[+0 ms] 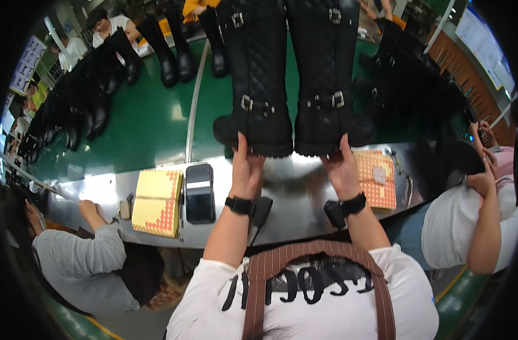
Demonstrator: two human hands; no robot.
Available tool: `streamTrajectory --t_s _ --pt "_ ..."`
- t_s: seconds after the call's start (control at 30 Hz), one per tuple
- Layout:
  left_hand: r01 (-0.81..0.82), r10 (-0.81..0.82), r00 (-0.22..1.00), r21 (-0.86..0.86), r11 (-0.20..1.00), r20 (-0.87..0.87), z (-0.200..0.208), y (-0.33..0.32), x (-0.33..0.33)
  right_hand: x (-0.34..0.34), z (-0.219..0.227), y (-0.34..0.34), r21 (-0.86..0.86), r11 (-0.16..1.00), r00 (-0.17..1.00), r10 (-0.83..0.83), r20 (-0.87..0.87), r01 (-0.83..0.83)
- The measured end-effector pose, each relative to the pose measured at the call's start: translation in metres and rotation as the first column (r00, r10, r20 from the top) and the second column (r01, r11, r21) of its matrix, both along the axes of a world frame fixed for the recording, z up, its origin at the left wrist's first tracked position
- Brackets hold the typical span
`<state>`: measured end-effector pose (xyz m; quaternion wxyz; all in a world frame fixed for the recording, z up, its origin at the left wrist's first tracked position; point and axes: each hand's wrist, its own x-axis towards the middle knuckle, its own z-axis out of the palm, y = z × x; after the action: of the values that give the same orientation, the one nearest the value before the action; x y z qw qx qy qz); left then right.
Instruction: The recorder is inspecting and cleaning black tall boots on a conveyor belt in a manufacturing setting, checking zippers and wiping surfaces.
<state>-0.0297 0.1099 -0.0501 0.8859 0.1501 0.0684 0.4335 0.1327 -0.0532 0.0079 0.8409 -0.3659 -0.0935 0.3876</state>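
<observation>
Two tall black boots with quilted shafts and silver buckles stand upright side by side in front of me, toes pointing outward. My left hand (247,173) is closed on the left boot (259,73) at its sole, thumb up along the side. In the same way my right hand (342,173) grips the right boot (322,73) from below. The other fingers of both hands are mostly hidden beneath the soles. The boot tops run out of the picture at the upper edge.
Sheets of round red stickers lie on the metal ledge, one stack (157,204) left and another (378,181) right. A black phone (199,194) lies beside the left stack. More black boots (179,56) stand on the green table (151,122). People sit close on both sides.
</observation>
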Motion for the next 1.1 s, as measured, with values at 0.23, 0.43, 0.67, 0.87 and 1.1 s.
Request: streamTrajectory --t_s 0.23,0.43,0.67,0.87,1.1 --pt "-0.033 0.04 0.996 0.101 0.994 -0.074 0.007 -0.004 -0.001 0.003 -0.007 -0.002 0.094 0.996 0.998 -0.012 0.066 0.006" --pt "-0.021 0.031 0.995 0.101 0.995 -0.094 0.008 -0.003 -0.001 0.004 -0.012 -0.005 0.067 0.997 0.995 0.03 0.1 -0.037" --pt "0.218 -0.215 0.976 0.075 0.973 -0.038 0.015 -0.012 -0.003 0.015 -0.005 -0.001 0.208 0.906 0.923 0.383 -0.026 -0.37" --pt "0.587 -0.585 0.808 -0.012 0.809 0.061 0.013 -0.046 -0.002 0.003 -0.001 0.005 -0.507 0.853 0.808 0.384 0.446 -0.126" --pt "0.631 -0.628 0.775 -0.02 0.776 0.067 0.008 -0.048 -0.001 -0.01 -0.004 0.001 -0.443 0.891 0.607 0.299 0.737 0.1"
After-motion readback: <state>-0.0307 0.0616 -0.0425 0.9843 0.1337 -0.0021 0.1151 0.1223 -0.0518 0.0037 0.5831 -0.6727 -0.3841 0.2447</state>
